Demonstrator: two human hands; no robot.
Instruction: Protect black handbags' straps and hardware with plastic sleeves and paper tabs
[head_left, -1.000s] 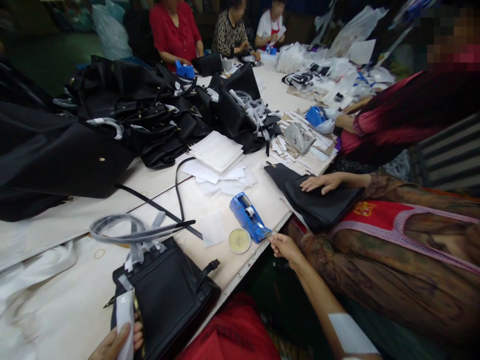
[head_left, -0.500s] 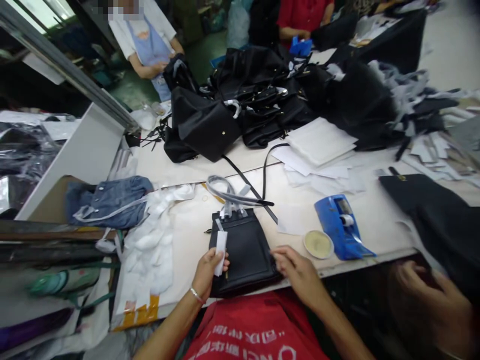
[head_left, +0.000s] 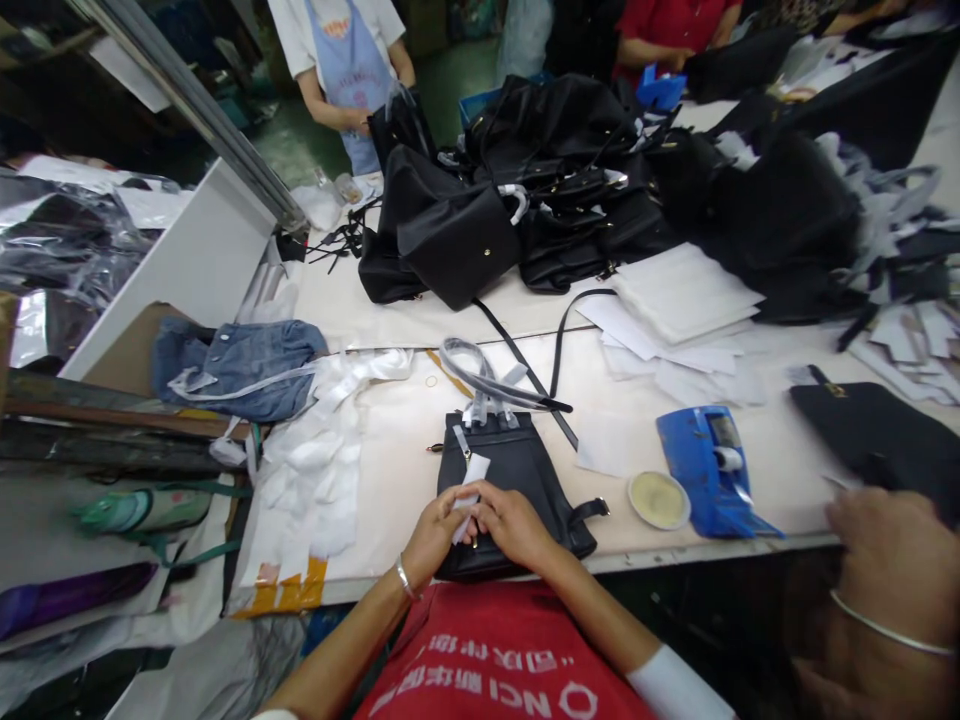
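Note:
A small black backpack (head_left: pixel 525 465) lies flat on the table before me, its strap with a buckle (head_left: pixel 592 510) sticking out at the lower right. My left hand (head_left: pixel 441 525) is closed on a narrow white strip of paper or foam (head_left: pixel 477 468) over the bag's front. My right hand (head_left: pixel 517 522) meets it there, fingers bent and pinching at the same strip; the fingertips partly hide each other. Just above the strip is a wrapped zipper pull (head_left: pixel 460 438). Clear-wrapped handles (head_left: pixel 480 372) loop up from the bag's top.
At right stand a blue tape dispenser (head_left: pixel 705 470) and a round dish of yellowish paste (head_left: pixel 658 500). A co-worker's hand (head_left: pixel 892 560) works by another black piece (head_left: pixel 874 430). White wrapping strips (head_left: pixel 319 480) lie left; black bags (head_left: pixel 457 230) and white sheets (head_left: pixel 686 300) lie beyond.
My right hand has left the bag's lower right corner and moved left to the white strip beside my left hand. The buckled strap now shows. The whole view has shifted somewhat.

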